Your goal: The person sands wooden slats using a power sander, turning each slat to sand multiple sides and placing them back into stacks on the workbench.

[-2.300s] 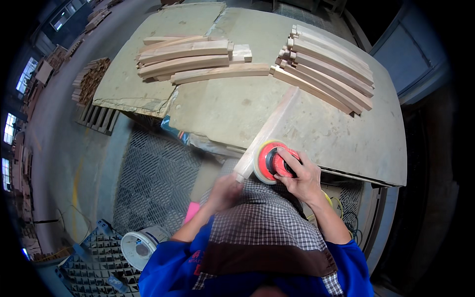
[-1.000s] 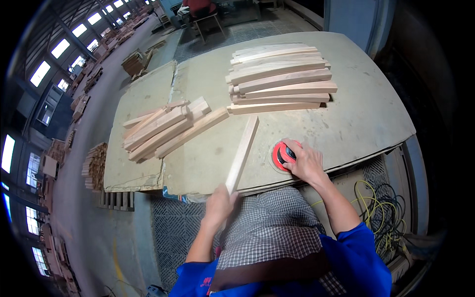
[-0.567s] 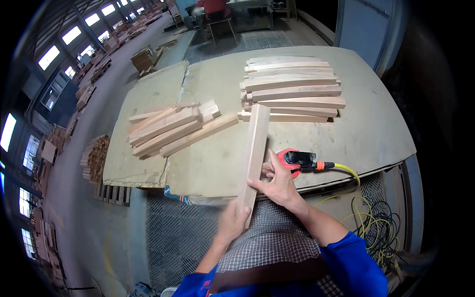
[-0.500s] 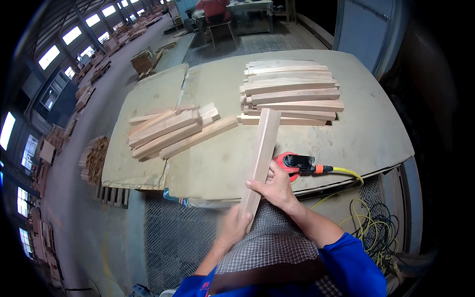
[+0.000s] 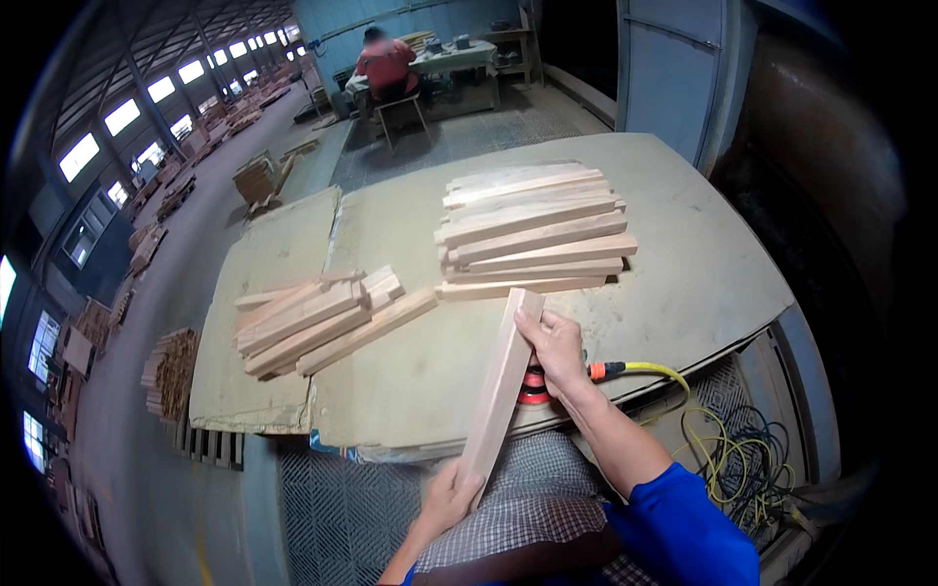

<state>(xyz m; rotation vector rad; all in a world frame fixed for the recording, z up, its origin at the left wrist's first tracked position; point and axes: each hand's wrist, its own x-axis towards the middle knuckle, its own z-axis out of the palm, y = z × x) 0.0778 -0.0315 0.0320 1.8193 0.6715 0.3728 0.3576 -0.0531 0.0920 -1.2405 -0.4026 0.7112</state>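
Observation:
A long squared wooden bar (image 5: pixel 496 391) is held tilted over the near edge of the table. My left hand (image 5: pixel 449 500) is closed on its lower end, close to the checked apron. Near the upper end my right hand (image 5: pixel 553 347) grips the bar, thumb on its top face. Partly hidden behind the right hand and wrist, a red and black air sander (image 5: pixel 535 388) lies on the table, with an orange connector and yellow hose (image 5: pixel 657 368) running off to the right.
The padded table (image 5: pixel 684 264) carries a row of wooden bars (image 5: pixel 537 230) at the back and a looser pile (image 5: pixel 308 327) on the left. Tangled hoses (image 5: pixel 747 464) lie below at right. A seated person in red (image 5: pixel 388 70) works at a far bench.
My right hand has slid up the bar from its middle to near its top end. The view has tilted up, so the table sits lower and the far person shows more fully.

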